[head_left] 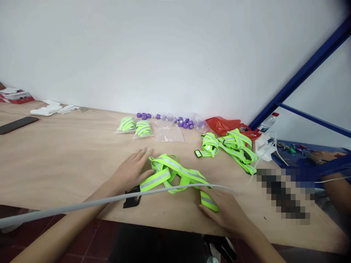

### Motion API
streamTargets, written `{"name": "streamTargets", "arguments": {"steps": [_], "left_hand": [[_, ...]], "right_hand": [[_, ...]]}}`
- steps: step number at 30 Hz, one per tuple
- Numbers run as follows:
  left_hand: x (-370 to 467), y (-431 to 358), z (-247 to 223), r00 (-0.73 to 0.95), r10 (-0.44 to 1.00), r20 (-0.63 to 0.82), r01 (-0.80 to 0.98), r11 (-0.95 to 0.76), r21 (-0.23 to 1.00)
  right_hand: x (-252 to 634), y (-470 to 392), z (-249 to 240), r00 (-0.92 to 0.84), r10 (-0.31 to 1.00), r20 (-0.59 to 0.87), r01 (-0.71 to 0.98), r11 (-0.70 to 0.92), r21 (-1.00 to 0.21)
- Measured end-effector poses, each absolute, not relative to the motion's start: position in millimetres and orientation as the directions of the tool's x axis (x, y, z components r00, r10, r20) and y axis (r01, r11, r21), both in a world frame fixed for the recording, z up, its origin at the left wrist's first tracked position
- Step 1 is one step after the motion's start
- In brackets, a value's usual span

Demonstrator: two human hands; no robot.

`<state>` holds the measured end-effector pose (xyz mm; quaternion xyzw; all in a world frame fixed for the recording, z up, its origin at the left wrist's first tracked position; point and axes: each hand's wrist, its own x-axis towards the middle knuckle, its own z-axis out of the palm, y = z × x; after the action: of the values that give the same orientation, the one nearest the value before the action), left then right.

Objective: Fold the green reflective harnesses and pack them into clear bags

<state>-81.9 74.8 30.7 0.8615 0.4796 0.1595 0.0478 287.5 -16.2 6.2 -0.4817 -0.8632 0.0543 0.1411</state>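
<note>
A neon green reflective strap (175, 173) with grey stripes lies tangled on the wooden table (68, 153) near its front edge. My left hand (131, 170) rests flat on the strap's left part, fingers spread, beside its black end tab (132, 198). My right hand (225, 210) lies flat near the table's front edge, touching the strap's right end. Neither hand grips anything.
A pile of green straps (233, 146) lies at the right. Two bagged straps (135, 127), an empty clear bag (170, 133), purple rollers (183, 122) and a red bag (223, 125) sit by the wall. A phone (18, 125) lies far left. Another person's hand (323, 156) is at right.
</note>
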Motion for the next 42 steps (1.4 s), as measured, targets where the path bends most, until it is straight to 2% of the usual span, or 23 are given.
{"name": "streamTargets", "arguments": {"steps": [3,6,12,18,20,23,25,26,28,30,33,36,42], "left_hand": [[-40.0,94.1,29.7,0.632,0.743,0.22,0.711,-0.669,0.215],[-16.2,117.9,24.4,0.655,0.743,0.139,0.675,-0.658,0.334],[-27.6,166.6,14.8,0.499,0.859,0.116,0.696,-0.478,0.536],[-28.2,169.5,20.4,0.466,0.884,-0.027,0.531,-0.255,0.808],[-22.6,163.1,27.1,0.488,0.868,-0.094,0.453,-0.161,0.877],[-14.8,153.3,40.9,0.507,0.841,-0.19,0.384,-0.023,0.923],[-9.9,146.8,51.4,0.519,0.822,-0.233,0.357,0.039,0.933],[-7.2,143.4,56.7,0.529,0.814,-0.241,0.343,0.056,0.938],[-1.7,136.7,67.0,0.55,0.803,-0.229,0.303,0.064,0.951],[3.1,131.1,76.4,0.568,0.803,-0.182,0.258,0.037,0.966],[5.1,129.1,86.3,0.545,0.836,-0.071,0.239,-0.074,0.968],[-2.4,137.8,88.3,0.457,0.889,-0.015,0.349,-0.164,0.923],[-32.2,168.1,64.4,0.318,0.946,-0.053,0.557,-0.141,0.819]], "right_hand": [[276.8,-17.9,9.7,-0.557,0.813,0.168,0.793,0.581,-0.182],[272.0,-23.8,14.9,-0.615,0.768,0.179,0.752,0.639,-0.159],[289.6,-47.1,9.4,-0.565,0.778,0.275,0.772,0.616,-0.157],[308.0,-41.3,-4.4,-0.497,0.787,0.366,0.853,0.52,0.04],[303.8,-34.9,-2.3,-0.449,0.759,0.471,0.884,0.455,0.11],[281.4,-26.4,6.8,-0.424,0.631,0.65,0.886,0.438,0.154],[257.5,-20.5,14.1,-0.448,0.587,0.674,0.849,0.516,0.114],[244.4,-16.8,17.1,-0.465,0.613,0.639,0.823,0.565,0.057],[219.8,-7.8,20.2,-0.477,0.719,0.505,0.793,0.6,-0.104],[201.2,2.2,18.7,-0.511,0.794,0.331,0.782,0.589,-0.205],[189.7,12.8,10.4,-0.535,0.824,0.188,0.793,0.566,-0.225],[194.7,12.3,3.9,-0.552,0.807,0.212,0.771,0.59,-0.24],[219.8,-6.0,8.0,-0.44,0.777,0.45,0.718,0.606,-0.343]]}}
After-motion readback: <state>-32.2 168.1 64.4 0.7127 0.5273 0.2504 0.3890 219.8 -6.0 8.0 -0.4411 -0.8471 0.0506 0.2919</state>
